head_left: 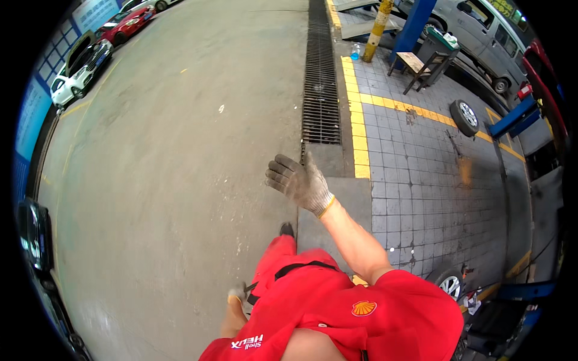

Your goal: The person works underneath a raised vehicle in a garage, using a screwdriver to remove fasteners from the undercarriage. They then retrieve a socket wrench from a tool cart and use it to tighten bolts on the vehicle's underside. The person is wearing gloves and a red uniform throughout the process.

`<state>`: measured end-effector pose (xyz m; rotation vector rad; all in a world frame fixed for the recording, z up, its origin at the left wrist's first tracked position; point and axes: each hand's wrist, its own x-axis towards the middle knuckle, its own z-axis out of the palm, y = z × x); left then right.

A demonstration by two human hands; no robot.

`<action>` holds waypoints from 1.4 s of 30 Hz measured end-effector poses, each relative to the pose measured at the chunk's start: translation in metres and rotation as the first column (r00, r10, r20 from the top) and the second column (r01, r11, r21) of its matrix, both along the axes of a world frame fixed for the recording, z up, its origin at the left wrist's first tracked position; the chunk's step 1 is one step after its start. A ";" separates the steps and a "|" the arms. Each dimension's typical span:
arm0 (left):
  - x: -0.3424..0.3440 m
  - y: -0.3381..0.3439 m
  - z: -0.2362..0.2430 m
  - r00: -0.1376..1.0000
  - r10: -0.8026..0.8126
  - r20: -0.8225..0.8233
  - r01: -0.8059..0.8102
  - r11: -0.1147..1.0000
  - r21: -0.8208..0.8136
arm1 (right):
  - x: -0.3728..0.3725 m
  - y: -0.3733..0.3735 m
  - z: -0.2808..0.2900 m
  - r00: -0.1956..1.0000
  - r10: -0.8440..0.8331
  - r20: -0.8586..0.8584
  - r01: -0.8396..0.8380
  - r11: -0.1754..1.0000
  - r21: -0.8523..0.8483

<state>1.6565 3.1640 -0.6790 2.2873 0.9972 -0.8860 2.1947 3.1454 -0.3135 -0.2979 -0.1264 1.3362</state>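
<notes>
My right hand (301, 183), in a dirty grey knitted glove with a yellow-edged cuff, is held out in front of my body. Its fingers are stretched and the thumb stands apart, with nothing in it. Below it lies the concrete floor beside the end of a drain grate (321, 90). Low at my left side, next to my hip, is my left hand (238, 292), also gloved. Its fingers are small and unclear, so whether it holds anything does not show. I wear a red work suit (301, 295), and one dark shoe (286, 229) shows ahead.
Yellow edging (358, 138) borders grey tiles at right. A loose wheel (465, 117) lies there, with another wheel (448, 283) nearer me. Beyond are a chair (410, 62), a blue lift post (414, 27) and a grey van (481, 36). Cars, including a white one (78, 72), line the left.
</notes>
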 end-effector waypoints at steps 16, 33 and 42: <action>0.876 0.497 0.306 0.487 0.235 0.841 -0.306 0.948 -0.087 | 0.397 0.398 -0.048 0.977 0.013 0.212 0.035 0.974 -0.222; 1.319 1.110 0.219 0.492 0.328 0.806 -0.634 0.770 0.074 | 0.879 0.943 -0.014 0.776 0.449 0.443 -0.376 0.893 -0.245; 1.674 1.365 0.348 0.391 0.016 0.920 -0.476 0.859 0.187 | 1.196 1.173 -0.013 0.689 0.411 0.597 0.106 0.758 -0.644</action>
